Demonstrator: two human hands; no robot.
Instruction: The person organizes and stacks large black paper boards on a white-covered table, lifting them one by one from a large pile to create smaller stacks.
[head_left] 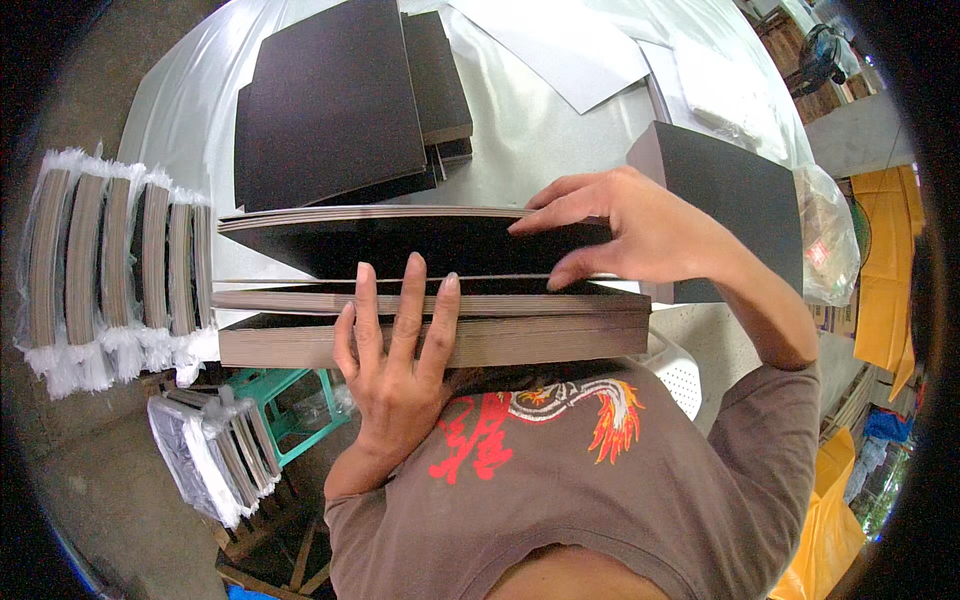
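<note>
In front of me several thin black sheets with grey-brown edges stand on edge in groups. The near group is a thick block of sheets (pixel 540 342) close against my body. My left hand (pixel 393 350) reaches over it, fingers stretched out and spread across the top edges. A gap separates a thinner group of sheets (pixel 330 217) on the far side, leaning away. My right hand (pixel 625 228) arches over the gap's right end. Its fingers touch the far group's top edge, while the thumb, held apart from them, lies by a single sheet's edge nearer me.
A pile of black boards (pixel 330 100) lies farther back on the plastic-covered table (pixel 510 130). Plastic-wrapped bundles (pixel 110 260) line the left. Another black stack (pixel 725 205) and a clear plastic bag (pixel 828 240) are at right. A green stool (pixel 300 415) stands lower left.
</note>
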